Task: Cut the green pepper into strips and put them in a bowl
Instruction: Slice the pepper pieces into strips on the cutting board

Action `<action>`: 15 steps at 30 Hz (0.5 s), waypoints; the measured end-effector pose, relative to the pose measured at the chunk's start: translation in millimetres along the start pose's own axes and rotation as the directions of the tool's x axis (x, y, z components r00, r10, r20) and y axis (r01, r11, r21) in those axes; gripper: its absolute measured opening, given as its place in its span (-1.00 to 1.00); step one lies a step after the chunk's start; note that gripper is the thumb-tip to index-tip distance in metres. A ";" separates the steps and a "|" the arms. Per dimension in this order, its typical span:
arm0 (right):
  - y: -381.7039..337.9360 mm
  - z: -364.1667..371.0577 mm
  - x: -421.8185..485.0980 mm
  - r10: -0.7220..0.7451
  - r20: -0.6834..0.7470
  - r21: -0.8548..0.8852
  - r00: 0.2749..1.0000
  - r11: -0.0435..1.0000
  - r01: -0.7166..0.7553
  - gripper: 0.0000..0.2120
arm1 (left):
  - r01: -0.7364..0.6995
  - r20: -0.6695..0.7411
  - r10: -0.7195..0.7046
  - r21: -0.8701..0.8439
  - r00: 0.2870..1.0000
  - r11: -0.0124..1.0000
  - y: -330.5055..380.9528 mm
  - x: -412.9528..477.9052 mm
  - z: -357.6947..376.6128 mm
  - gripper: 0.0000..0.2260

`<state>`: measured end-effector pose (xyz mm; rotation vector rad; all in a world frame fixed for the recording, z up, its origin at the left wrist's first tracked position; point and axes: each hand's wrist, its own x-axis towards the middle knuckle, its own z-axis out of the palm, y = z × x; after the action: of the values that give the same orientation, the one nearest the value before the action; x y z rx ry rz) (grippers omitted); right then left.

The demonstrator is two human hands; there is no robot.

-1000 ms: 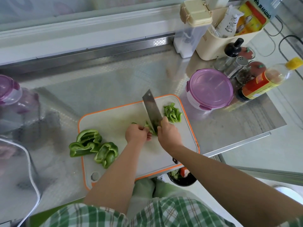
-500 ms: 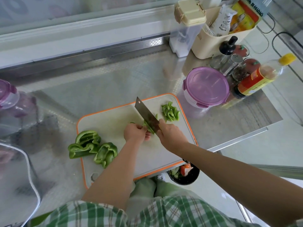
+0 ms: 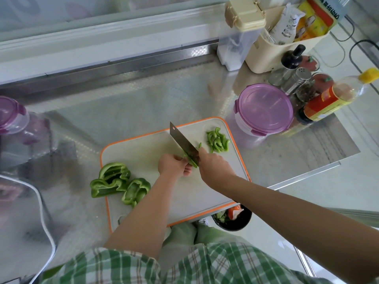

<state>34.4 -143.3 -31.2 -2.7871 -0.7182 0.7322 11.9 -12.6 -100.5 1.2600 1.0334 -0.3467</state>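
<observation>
Grips rectangular steel cleaver [image 3: 180, 138] with right hand [image 3: 214, 167], pins green pepper piece [image 3: 192, 163] under curled left hand [image 3: 173, 166] on white orange-rimmed board [image 3: 143, 152].

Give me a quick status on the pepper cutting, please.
Right hand grips steel cleaver; left hand holds green pepper piece under it. Cut green strips piled on white orange-rimmed board. Nothing blocking.

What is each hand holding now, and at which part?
The right hand grips the cleaver by its handle, hidden in the fist. The left hand holds down the pepper piece beside the blade.
</observation>
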 end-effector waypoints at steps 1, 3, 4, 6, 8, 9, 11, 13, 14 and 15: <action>-0.8 0.6 1.4 0.006 -0.001 -0.003 1.000 1.000 -0.006 -0.83 | 0.003 0.003 -0.003 0.004 1.000 1.000 -0.2 1.6 -0.1 -0.65; -3.1 3.9 4.3 0.016 -0.010 0.004 1.000 1.000 -0.016 -0.83 | 0.006 0.008 -0.006 0.009 1.000 1.000 -1.0 4.2 -2.0 -0.67; -4.3 6.7 5.8 0.018 -0.016 0.005 1.000 1.000 -0.018 -0.81 | 0.005 0.015 -0.005 0.004 1.000 1.000 -0.6 3.6 -2.5 -0.70; -6.2 11.4 8.5 0.017 -0.019 -0.004 1.000 1.000 -0.017 -0.81 | -0.006 0.032 0.005 0.016 0.999 1.000 -1.3 3.0 -3.3 -0.78; -4.9 13.0 10.2 0.004 -0.023 0.001 1.000 1.000 -0.004 -0.83 | -0.020 0.038 0.018 0.038 0.999 0.999 -2.0 2.6 -3.0 -0.85; -3.3 13.9 10.8 0.005 -0.027 0.016 1.000 1.000 -0.005 -0.83 | -0.025 0.040 0.023 0.049 0.999 0.999 -2.0 2.9 -3.1 -0.84; 1.0 14.6 11.2 0.041 -0.048 0.095 0.998 0.995 -0.037 -0.80 | -0.023 0.046 0.020 0.067 0.999 0.997 -3.4 5.4 -3.0 -0.77; 4.5 14.2 13.3 0.101 -0.092 0.216 0.991 0.973 -0.079 -0.89 | -0.016 0.047 0.013 0.069 0.999 0.998 -5.4 7.2 -2.9 -0.74; 5.5 12.5 14.5 0.117 -0.106 0.258 0.988 0.962 -0.086 -0.95 | -0.018 0.037 0.015 0.079 0.999 0.997 -5.2 5.2 -2.4 -0.74; 6.9 10.1 16.0 0.112 -0.117 0.286 0.987 0.955 -0.074 -0.93 | -0.029 0.022 0.027 0.090 0.999 0.996 -5.9 5.1 -2.0 -0.74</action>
<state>44.3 -141.0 -48.6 -2.5922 -0.4233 0.6045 9.4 -11.2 -107.9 1.3478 0.9906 -0.3877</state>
